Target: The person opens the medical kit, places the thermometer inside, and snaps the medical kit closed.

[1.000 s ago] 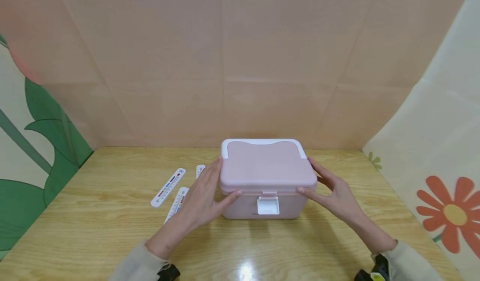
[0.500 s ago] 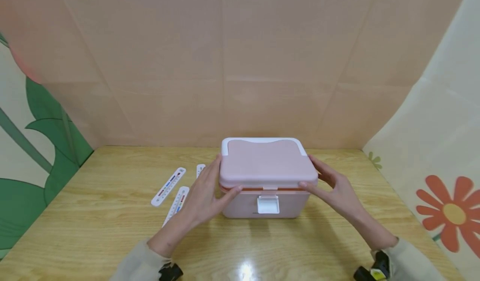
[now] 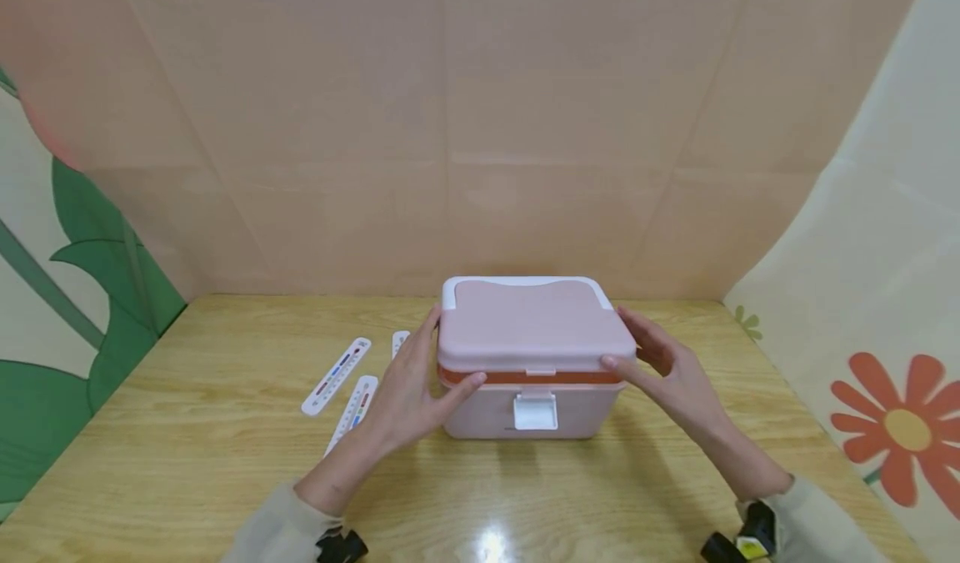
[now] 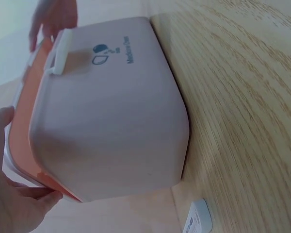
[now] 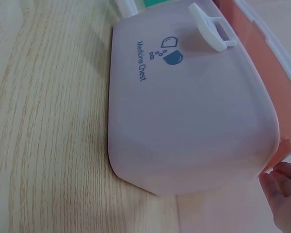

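Pink medicine chest upright on worktop, between the two hands, latch side facing near. Left hand at left side of lid, gripping it: thumb at near-left corner, fingers along left side. Right hand grips lid at right side, thumb on near-right corner, fingers spread back along right edge. Lid raised at near edge, orange inner band showing below it. White latch hangs down on near face, between the hands, touched by neither. Three white printed strips lie left of chest; the nearest and the farthest are partly hidden by left hand and forearm.
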A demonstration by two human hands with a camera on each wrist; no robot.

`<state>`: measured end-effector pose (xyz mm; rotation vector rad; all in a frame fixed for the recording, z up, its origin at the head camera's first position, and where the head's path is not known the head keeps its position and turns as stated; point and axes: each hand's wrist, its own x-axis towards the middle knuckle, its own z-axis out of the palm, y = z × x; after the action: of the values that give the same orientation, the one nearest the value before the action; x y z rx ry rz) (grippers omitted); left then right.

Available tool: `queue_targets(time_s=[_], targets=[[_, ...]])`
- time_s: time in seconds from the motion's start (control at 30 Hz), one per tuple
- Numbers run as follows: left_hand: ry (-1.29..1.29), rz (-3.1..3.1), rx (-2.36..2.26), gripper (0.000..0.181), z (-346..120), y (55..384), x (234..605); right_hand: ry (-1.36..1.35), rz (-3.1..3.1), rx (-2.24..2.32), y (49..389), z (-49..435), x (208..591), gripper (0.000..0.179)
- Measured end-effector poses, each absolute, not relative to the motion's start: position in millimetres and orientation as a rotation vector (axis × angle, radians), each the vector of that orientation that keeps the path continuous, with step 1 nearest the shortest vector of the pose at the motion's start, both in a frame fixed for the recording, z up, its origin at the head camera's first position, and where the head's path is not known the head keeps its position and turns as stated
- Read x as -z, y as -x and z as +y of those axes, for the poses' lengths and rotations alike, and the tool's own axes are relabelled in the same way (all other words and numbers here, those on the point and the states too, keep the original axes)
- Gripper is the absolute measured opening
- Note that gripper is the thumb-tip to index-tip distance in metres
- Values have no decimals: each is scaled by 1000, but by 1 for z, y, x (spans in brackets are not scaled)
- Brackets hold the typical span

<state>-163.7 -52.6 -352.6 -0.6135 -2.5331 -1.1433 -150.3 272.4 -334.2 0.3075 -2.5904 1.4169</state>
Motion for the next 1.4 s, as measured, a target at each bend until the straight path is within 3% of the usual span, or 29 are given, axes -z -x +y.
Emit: queue_targets(time_s=[0.23,0.53,0.9,1.4], targets=[[613,-2393,1387,86,-52,167,351,-340,-2484,-1514,152,269,334,63],[522,-2267,1654,76,-53,169,350,-261,-2311,-1807,152,265,333,35],[559,-2168,1728,62,-56,175,355,-215,-2244,-1868,151,262,335,33],[586,-2205,1683,73,-53,170,351,-339,-2116,-1878,149,259,335,33]])
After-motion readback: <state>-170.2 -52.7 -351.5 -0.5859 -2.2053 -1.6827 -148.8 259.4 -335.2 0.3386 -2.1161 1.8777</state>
